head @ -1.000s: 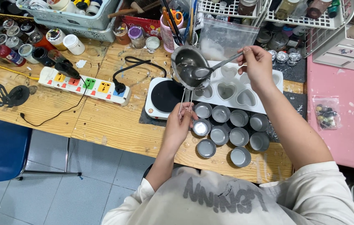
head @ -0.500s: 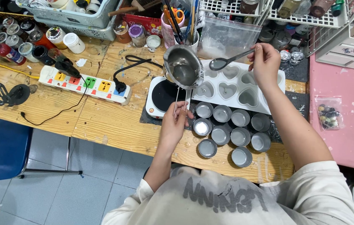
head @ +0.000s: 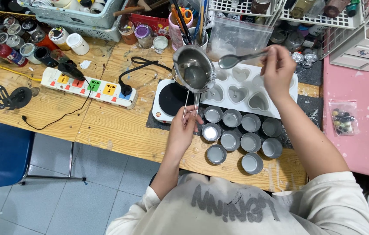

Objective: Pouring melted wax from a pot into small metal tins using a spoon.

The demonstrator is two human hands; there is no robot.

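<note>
— Looking down, what filled the view?

— Mostly a wooden table (head: pixel 106 126) over a grey tiled floor (head: pixel 84 187), with a blue chair (head: pixel 0 156) tucked at the left and a pink surface (head: pixel 362 113) along the right. Baskets (head: pixel 80 15) of jars and wire racks (head: pixel 319 13) crowded the far edge.

— And on the wood?

— A white power strip (head: pixel 91 87) with coloured switches, a plug seated in it. Beside it sat a white hotplate (head: pixel 167 100) on a dark mat, then a white heart mould (head: pixel 254 87), and nearer the person a cluster of round tins (head: pixel 241 135).

— Where was the pot?

— The steel pot (head: pixel 193 69) hung in the air above the hotplate's far edge, just left of the mould, liquid inside. The left hand (head: pixel 183 126) was curled around its wire handle.

— The other hand?

— The right hand (head: pixel 278 72) pinched a spoon (head: pixel 236 58) by the handle, its bowl just beside the pot's rim.
</note>
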